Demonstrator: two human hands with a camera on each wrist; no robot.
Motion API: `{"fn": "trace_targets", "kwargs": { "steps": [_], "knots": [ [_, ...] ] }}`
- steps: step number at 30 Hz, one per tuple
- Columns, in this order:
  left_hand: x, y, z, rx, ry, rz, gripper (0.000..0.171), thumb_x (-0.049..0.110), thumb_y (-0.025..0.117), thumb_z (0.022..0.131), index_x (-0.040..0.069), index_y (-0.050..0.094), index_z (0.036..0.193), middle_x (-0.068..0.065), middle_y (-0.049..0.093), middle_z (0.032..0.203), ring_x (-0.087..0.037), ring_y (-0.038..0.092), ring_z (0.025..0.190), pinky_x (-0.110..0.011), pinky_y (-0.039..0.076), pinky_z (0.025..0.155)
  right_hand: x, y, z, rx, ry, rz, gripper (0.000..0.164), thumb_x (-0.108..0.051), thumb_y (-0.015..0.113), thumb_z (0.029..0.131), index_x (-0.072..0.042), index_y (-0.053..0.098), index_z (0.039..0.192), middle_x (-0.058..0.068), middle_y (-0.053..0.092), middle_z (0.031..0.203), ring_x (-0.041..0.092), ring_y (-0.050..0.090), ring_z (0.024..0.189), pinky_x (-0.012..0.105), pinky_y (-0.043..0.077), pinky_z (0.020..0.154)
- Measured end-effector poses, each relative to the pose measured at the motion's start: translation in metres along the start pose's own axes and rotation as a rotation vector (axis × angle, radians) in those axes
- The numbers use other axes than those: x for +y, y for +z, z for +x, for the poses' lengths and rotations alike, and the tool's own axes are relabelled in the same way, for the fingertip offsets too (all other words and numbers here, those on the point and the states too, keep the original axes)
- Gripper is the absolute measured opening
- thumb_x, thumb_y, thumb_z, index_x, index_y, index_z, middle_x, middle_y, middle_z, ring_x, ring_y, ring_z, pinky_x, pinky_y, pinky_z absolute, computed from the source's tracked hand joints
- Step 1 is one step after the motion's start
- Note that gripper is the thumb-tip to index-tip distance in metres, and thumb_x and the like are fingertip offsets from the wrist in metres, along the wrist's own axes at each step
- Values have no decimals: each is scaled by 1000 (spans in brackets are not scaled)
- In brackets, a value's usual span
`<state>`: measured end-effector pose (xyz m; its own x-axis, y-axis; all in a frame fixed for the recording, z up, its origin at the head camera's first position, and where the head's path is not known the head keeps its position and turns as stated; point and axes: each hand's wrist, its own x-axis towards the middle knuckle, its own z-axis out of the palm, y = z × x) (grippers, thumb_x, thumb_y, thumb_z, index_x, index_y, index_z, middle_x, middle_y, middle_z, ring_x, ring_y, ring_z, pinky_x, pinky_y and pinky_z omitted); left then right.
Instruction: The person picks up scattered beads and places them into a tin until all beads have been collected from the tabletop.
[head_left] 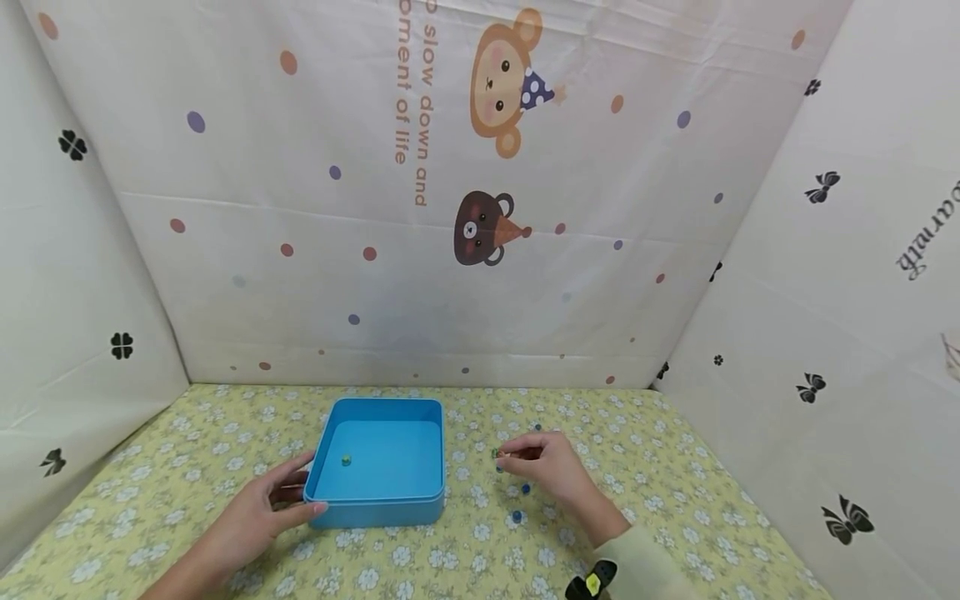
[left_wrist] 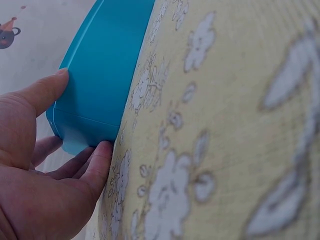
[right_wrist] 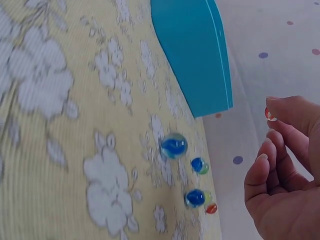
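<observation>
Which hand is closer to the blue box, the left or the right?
The left hand: it holds the blue box at its near left corner. The right hand is apart, off to the box's right, pinching a marble.

Left hand (head_left: pixel 258 512), lower left of the head view: thumb (left_wrist: pixel 47 92) parted from bent fingers (left_wrist: pixel 98 165); right hand (head_left: pixel 551 467), lower right of centre: fingertips (right_wrist: pixel 279 106) pinched together, sleeved forearm (head_left: pixel 645 567) slanting downward

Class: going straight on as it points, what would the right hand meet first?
Probably the right side of the blue plastic box, though height is unclear and the hand might pass above.
</observation>
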<state>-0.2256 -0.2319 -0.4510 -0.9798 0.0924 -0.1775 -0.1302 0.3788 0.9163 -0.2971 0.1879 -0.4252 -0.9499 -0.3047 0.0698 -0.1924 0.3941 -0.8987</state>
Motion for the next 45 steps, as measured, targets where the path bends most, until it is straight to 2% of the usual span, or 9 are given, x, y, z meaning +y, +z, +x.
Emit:
{"fn": "trace_targets", "kwargs": {
  "steps": [10,23,30,38,45],
  "knots": [
    [-1,1,-1,2,6,-6,91,32,78,92,11,26,163,-34,42,153,-44,57,129,-39,65,97,-10,12,1,-34,-13,20,29,-21,79,92,-2,77,113,10,73,103,16,66,84,48,68,74],
    [0,1,-3,6,3,0,91,33,78,92,12,26,164,-34,42,153,-45,56,129,-41,65,99,-10,26,10,-38,-25,8,27,-27,81,91,-8,80,110,5,74,102,14,67,85,43,69,75],
    [0,2,-3,11,0,11,91,33,78,92,11,26,163,-34,42,153,-46,57,129,-41,65,98,-18,31,10,-59,-39,42,25,-19,79,93,-3,78,112,9,74,105,15,66,85,50,68,77],
    [0,3,-3,7,5,0,91,32,78,92,12,26,164,-33,42,153,-45,56,130,-40,65,98,-19,39,14,-57,-59,52,22,-22,81,91,-7,80,108,8,75,103,14,67,83,45,69,75],
    [-1,2,-2,8,6,7,91,32,78,92,11,26,163,-34,43,152,-44,57,129,-39,66,96,-21,46,17,-60,-85,58,24,-22,81,91,-6,80,109,8,76,105,13,68,82,45,70,75]
  ]
}}
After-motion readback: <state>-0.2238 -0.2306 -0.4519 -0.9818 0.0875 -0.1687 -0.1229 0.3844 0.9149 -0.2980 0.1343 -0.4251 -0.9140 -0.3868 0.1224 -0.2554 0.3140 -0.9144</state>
